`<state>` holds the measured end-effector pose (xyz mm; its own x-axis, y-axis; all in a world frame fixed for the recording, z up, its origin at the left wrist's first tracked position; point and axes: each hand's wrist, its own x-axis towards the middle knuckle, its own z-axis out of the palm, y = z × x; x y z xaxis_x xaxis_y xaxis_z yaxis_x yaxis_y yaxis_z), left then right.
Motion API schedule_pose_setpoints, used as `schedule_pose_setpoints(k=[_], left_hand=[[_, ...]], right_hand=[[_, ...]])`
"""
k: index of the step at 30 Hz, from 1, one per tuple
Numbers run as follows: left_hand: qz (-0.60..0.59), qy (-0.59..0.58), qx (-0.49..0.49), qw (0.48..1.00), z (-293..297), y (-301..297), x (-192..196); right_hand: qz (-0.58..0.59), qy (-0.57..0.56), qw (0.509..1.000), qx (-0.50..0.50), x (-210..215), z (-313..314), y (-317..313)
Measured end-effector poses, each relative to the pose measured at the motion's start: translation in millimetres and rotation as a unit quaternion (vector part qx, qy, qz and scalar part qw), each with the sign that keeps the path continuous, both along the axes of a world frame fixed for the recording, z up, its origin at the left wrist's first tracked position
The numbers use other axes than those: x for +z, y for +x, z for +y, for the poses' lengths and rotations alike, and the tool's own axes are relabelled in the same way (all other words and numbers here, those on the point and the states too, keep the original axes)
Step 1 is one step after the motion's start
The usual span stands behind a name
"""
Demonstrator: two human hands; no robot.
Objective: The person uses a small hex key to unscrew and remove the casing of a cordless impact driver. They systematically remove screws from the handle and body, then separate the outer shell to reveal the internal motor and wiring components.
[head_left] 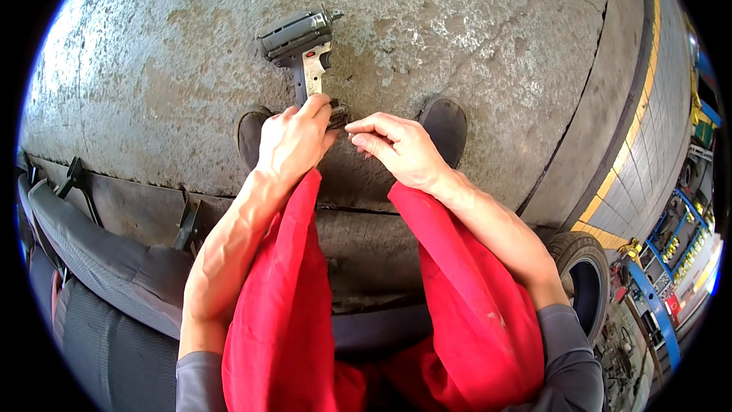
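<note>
A cordless impact wrench (pixel 293 38) with a dark grey body, a pale handle and a small red switch is tilted over the concrete floor, its drive end toward the far right. My left hand (pixel 293 137) is closed round the lower end of its handle and hides most of the base. A dark metal-looking part (pixel 338 115) shows beside the left fingers. Just right of it, my right hand (pixel 396 145) has thumb and forefinger pinched together. Whatever lies between those fingertips is too small to name.
My dark shoes (pixel 444 131) rest on the worn concrete floor (pixel 496 30). Grey car seats (pixel 107 252) stand at the left. A tyre (pixel 583 282) is by my right elbow. Beyond a yellow line (pixel 637 118), blue racks (pixel 671 252) hold tools and parts.
</note>
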<state>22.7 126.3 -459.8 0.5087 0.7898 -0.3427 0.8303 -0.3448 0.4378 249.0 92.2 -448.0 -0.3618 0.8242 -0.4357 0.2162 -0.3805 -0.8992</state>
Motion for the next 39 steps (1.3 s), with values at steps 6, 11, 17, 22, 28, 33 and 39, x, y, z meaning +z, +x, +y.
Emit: schedule_pose_setpoints(k=[6,11,17,22,28,33,39], left_hand=[[-0.044,0.082,0.019,0.995,-11,-3,-10],[-0.030,0.078,0.014,0.996,-11,-3,-9],[-0.035,0.086,0.005,0.996,-7,-7,-7],[-0.048,0.085,0.010,0.995,-8,-9,-8],[-0.081,0.111,0.000,0.990,-6,-9,-10],[-0.100,0.099,0.002,0.990,-8,-9,-12],[-0.104,0.088,0.003,0.991,-8,-9,-13]], right_hand=[[0.109,-0.146,0.983,-0.023,-3,-1,-4],[0.136,-0.203,0.969,-0.041,-9,3,-6],[0.068,-0.202,0.977,-0.020,-6,6,-9],[0.029,-0.081,0.996,0.032,0,1,-9],[0.066,-0.079,0.994,0.031,-10,1,-10],[0.059,-0.132,0.989,-0.014,-14,3,-10],[-0.017,-0.132,0.991,0.005,-2,6,-12]])
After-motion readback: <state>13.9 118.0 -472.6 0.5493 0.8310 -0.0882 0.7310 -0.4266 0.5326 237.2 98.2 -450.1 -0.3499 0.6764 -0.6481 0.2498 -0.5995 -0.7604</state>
